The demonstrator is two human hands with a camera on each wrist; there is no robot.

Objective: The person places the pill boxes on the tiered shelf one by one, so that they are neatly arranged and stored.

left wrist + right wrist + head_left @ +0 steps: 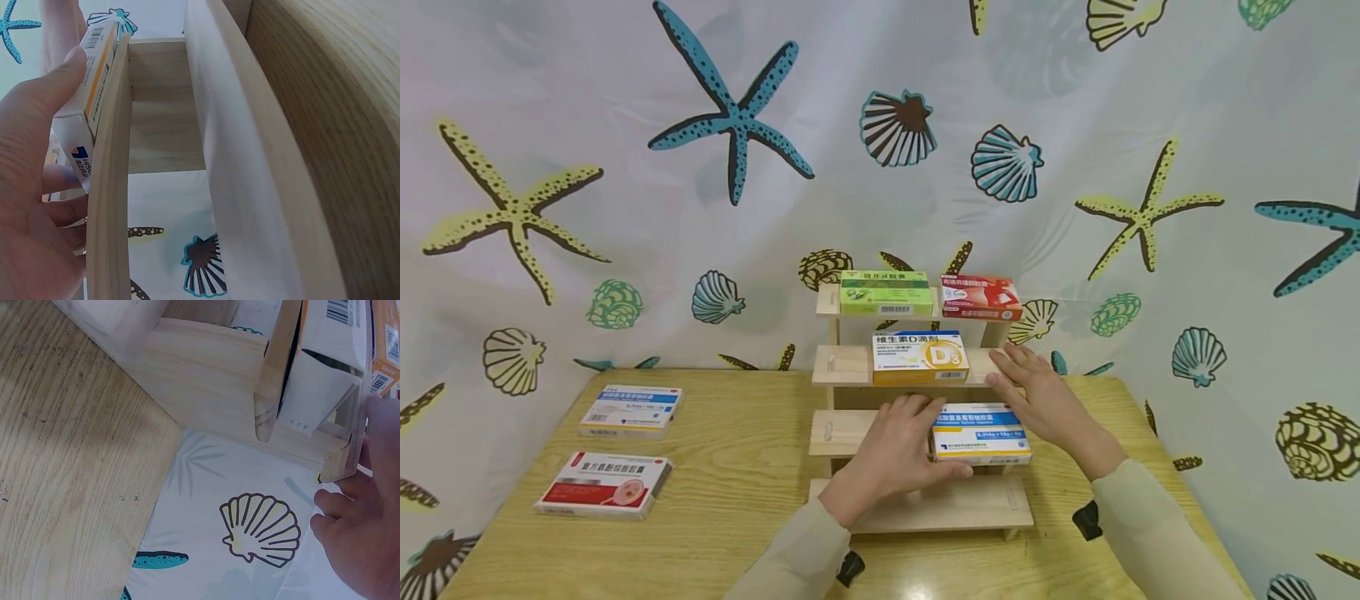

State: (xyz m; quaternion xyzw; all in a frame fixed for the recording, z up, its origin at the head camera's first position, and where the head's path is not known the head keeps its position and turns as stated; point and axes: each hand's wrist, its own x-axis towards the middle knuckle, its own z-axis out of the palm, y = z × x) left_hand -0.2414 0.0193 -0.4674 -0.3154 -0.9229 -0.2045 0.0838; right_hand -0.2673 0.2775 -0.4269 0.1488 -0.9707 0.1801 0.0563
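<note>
A white medicine box (981,437) with blue and orange bands lies on the third tier down of a small wooden step rack (947,504). My left hand (891,446) grips its left end; the left wrist view shows the thumb (76,62) on the printed side, with the other fingers partly hidden behind the shelf board. At the rack's right side, my right hand (1041,396) has its fingers extended near the second tier's end, beside an orange-and-white vitamin D box (920,357). The right wrist view shows the white box's end flap (319,400) standing slightly apart.
A green box (886,293) and a red box (981,298) stand on the top tier. On the table's left lie another blue-and-white box (631,410) and a red-and-white box (604,485). A patterned curtain (880,208) hangs behind the table.
</note>
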